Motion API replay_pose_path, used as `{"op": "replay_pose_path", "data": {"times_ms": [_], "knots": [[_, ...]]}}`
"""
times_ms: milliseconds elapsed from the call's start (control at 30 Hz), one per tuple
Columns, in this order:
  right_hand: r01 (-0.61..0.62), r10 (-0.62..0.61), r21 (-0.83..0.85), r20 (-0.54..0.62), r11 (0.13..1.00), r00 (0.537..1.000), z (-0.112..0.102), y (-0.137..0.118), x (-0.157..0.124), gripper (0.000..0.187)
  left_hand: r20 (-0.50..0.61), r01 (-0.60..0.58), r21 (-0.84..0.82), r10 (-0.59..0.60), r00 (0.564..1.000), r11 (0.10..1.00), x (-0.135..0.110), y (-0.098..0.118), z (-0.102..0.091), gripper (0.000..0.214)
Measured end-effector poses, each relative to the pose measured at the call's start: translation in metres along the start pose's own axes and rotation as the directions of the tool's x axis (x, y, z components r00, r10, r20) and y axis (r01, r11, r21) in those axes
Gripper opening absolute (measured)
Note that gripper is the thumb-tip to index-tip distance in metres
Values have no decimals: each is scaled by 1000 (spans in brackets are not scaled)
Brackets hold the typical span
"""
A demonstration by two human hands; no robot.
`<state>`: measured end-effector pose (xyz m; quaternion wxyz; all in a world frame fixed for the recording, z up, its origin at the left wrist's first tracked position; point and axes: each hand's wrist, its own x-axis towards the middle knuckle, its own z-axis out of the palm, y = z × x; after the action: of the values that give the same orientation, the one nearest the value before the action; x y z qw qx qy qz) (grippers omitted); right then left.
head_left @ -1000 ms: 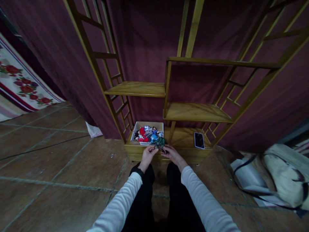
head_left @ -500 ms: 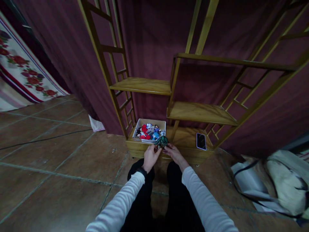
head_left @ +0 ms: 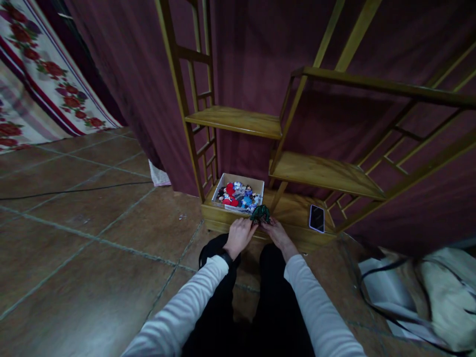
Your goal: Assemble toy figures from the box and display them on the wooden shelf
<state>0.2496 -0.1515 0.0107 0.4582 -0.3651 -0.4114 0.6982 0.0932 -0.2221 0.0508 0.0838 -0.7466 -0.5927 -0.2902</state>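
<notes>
Dark green, crumpled, fabric-like bundle (head_left: pixel 260 213), pinched at the near edge by left hand (head_left: pixel 238 237) and right hand (head_left: pixel 278 234), just ahead of the fingertips. Probably handles as light, soft, hardly fragile; best taken by that near edge. Cannot make out true shape, underside or exact contact, hidden behind fingers and dimness.

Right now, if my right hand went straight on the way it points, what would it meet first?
Your right hand would first meet the dark green bundle at its fingertips; beyond that, probably the box, though depth is unclear.
</notes>
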Motion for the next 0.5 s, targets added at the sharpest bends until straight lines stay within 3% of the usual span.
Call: {"op": "replay_pose_path", "data": {"times_ms": [233, 500], "knots": [[37, -39, -72, -23, 997, 999, -5, 2, 0, 37, -31, -155, 8, 156, 987, 988, 0, 5, -9, 26], [124, -128, -136, -20, 983, 992, 0, -3, -7, 37, 2, -173, 69, 174, 985, 982, 1, 9, -13, 28]]}}
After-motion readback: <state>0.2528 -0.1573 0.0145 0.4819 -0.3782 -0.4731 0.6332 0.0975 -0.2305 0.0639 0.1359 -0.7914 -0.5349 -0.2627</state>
